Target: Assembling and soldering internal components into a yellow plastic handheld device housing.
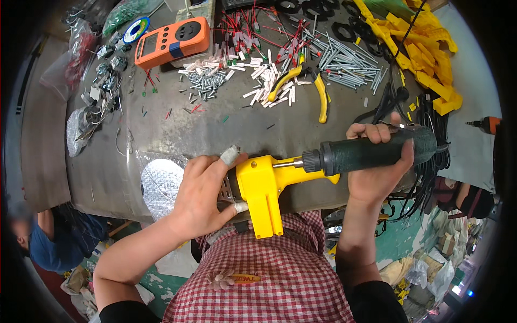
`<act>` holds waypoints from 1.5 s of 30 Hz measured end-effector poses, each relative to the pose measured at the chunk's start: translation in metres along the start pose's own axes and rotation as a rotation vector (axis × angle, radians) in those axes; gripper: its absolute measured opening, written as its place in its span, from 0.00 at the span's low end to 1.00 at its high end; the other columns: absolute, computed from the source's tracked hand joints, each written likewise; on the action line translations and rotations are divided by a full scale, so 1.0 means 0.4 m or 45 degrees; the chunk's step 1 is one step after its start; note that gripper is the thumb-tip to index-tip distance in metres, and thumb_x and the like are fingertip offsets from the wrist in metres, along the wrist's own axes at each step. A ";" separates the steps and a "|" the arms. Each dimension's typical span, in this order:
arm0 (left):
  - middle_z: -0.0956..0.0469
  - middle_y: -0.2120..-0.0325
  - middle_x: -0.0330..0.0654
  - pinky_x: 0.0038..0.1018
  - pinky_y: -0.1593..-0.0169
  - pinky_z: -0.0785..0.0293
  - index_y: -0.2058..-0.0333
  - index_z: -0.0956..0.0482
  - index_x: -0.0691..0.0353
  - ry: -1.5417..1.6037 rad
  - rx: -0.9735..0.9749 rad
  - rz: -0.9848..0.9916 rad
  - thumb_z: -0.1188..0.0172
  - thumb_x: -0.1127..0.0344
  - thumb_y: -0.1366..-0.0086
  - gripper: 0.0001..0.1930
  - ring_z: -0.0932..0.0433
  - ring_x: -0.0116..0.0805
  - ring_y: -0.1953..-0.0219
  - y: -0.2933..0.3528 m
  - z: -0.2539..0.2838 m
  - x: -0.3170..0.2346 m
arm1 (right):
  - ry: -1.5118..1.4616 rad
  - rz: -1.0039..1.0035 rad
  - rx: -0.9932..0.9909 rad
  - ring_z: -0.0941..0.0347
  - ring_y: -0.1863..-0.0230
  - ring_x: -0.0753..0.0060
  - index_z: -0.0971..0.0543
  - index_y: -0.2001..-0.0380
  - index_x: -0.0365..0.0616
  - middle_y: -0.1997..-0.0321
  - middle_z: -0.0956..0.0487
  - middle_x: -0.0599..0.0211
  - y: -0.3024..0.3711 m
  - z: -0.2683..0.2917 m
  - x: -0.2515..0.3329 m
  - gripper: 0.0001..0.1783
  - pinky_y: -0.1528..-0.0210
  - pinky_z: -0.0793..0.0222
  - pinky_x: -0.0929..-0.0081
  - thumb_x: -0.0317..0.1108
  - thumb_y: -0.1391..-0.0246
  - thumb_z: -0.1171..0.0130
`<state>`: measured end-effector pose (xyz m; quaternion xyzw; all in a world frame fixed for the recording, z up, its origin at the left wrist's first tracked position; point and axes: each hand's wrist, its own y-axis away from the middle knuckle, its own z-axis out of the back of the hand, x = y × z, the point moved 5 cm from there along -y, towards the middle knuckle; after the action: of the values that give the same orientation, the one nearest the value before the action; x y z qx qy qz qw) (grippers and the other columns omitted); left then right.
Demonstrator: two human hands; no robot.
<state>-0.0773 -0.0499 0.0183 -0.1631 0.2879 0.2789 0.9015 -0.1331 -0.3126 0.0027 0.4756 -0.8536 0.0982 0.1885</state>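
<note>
My right hand (379, 164) is wrapped round a dark green electric screwdriver (371, 153), held level and pointing left. Its metal bit reaches the side of a yellow plastic tool housing (258, 180) at the table's front edge. Around the housing's dark, slotted left end, my left hand (202, 194) is closed; white tape wraps its thumb and a fingertip. The bit's tip is hidden at the housing. Beneath my left hand and beside it lies bubble wrap (161, 183).
Yellow-handled pliers (320, 97), loose screws (207, 83), white pieces (269, 86) and long metal rods (344, 62) lie farther back. An orange meter (172, 43) stands at back left, yellow housings (425, 54) at back right. Black cables (431, 124) hang right. Another person (62, 239) is at lower left.
</note>
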 end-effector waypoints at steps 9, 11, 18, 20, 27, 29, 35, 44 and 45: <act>0.30 0.58 0.49 0.42 0.49 0.38 0.41 0.43 0.68 0.036 0.032 0.044 0.30 0.68 0.61 0.47 0.33 0.50 0.55 -0.001 -0.001 0.000 | -0.154 -0.137 0.186 0.38 0.54 0.70 0.39 0.40 0.43 0.60 0.33 0.70 -0.035 -0.023 -0.021 0.46 0.39 0.51 0.54 0.68 0.50 0.49; 0.30 0.59 0.48 0.42 0.48 0.38 0.41 0.43 0.68 0.056 0.018 0.062 0.30 0.69 0.61 0.47 0.33 0.50 0.54 0.001 0.002 0.004 | -0.168 -0.142 0.155 0.36 0.56 0.72 0.38 0.41 0.43 0.61 0.32 0.70 -0.051 -0.019 -0.028 0.45 0.38 0.51 0.55 0.68 0.50 0.49; 0.29 0.61 0.49 0.41 0.48 0.38 0.41 0.41 0.68 0.078 -0.057 0.022 0.30 0.69 0.62 0.46 0.32 0.50 0.54 0.011 -0.002 0.002 | -0.163 -0.232 0.332 0.34 0.58 0.73 0.35 0.44 0.45 0.63 0.30 0.72 -0.062 -0.005 -0.029 0.41 0.38 0.51 0.54 0.68 0.50 0.50; 0.29 0.60 0.49 0.41 0.48 0.38 0.42 0.41 0.67 0.077 -0.045 0.028 0.30 0.70 0.62 0.46 0.32 0.50 0.54 0.007 0.004 -0.001 | -0.156 -0.238 0.269 0.34 0.59 0.73 0.35 0.44 0.45 0.63 0.30 0.72 -0.051 -0.024 -0.039 0.41 0.38 0.51 0.53 0.68 0.49 0.51; 0.30 0.62 0.49 0.43 0.49 0.38 0.43 0.40 0.68 0.028 0.062 0.049 0.31 0.71 0.64 0.45 0.32 0.51 0.55 -0.005 0.001 -0.003 | 0.017 -0.173 -0.113 0.33 0.60 0.73 0.33 0.53 0.48 0.66 0.30 0.73 -0.036 0.014 -0.030 0.21 0.46 0.38 0.62 0.44 0.45 0.42; 0.30 0.62 0.49 0.43 0.49 0.38 0.43 0.39 0.69 0.033 0.058 0.033 0.31 0.72 0.65 0.45 0.32 0.51 0.56 -0.010 0.000 -0.003 | 0.078 -0.149 -0.174 0.33 0.61 0.73 0.33 0.54 0.48 0.66 0.30 0.73 -0.036 0.020 -0.029 0.18 0.48 0.36 0.64 0.39 0.45 0.42; 0.31 0.65 0.47 0.42 0.52 0.38 0.43 0.39 0.70 0.025 0.052 0.014 0.32 0.73 0.66 0.45 0.32 0.49 0.59 -0.015 -0.003 -0.002 | 0.050 -0.151 -0.169 0.33 0.62 0.75 0.33 0.54 0.48 0.66 0.30 0.74 -0.036 0.027 -0.034 0.18 0.49 0.36 0.65 0.39 0.45 0.43; 0.31 0.64 0.47 0.41 0.53 0.39 0.44 0.39 0.71 0.055 0.029 0.043 0.32 0.73 0.67 0.45 0.33 0.48 0.61 -0.019 0.003 0.001 | 0.034 -0.151 -0.124 0.33 0.62 0.76 0.33 0.54 0.49 0.67 0.30 0.75 -0.038 0.026 -0.033 0.18 0.49 0.37 0.65 0.39 0.45 0.44; 0.30 0.64 0.47 0.41 0.53 0.39 0.44 0.39 0.70 0.063 0.022 0.037 0.32 0.73 0.67 0.45 0.32 0.48 0.61 -0.020 0.004 0.001 | 0.027 -0.154 -0.119 0.33 0.62 0.76 0.33 0.54 0.49 0.67 0.30 0.75 -0.037 0.026 -0.032 0.18 0.49 0.37 0.65 0.40 0.45 0.43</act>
<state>-0.0717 -0.0554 0.0204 -0.1581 0.3149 0.2856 0.8912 -0.1170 -0.3140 -0.0122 0.5158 -0.8250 0.0519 0.2251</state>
